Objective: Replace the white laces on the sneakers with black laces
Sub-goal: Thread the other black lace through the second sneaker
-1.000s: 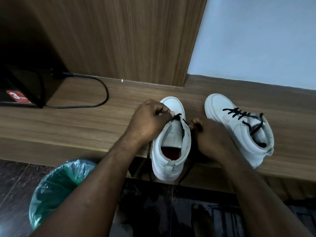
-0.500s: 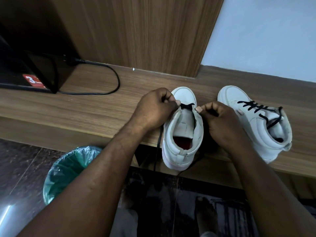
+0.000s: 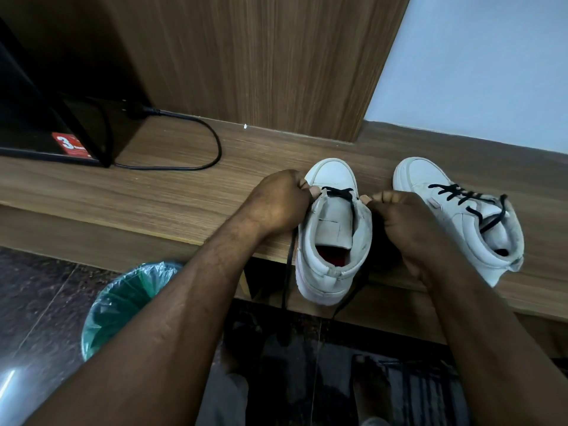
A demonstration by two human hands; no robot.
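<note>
Checking in: where are the sneakers on your feed?

Both stand on the wooden tabletop [image 3: 184,195], toes pointing away from me. I have the unfinished sneaker [image 3: 333,241] in the middle, its heel hanging over the front edge. The second sneaker [image 3: 458,216] is just beside it on the right, its own black lacing crossed several times.

And the lace?

On the unfinished sneaker the black lace [image 3: 338,192] crosses only at the eyelets nearest the toe. Its loose ends drop past the tabletop edge on either side of the heel.

What are the hands doing?

I see the left hand [image 3: 278,199] curled, thumb and forefinger pinching the lace at the left eyelets. The right hand [image 3: 408,222] is curled likewise at the right eyelets, fingertips pinched on the lace there.

Anything else nearby?

A bin [image 3: 123,302] with a green liner sits on the floor below left. A black cable [image 3: 220,149] loops across the tabletop from a black box [image 3: 70,144] bearing a red sticker.
</note>
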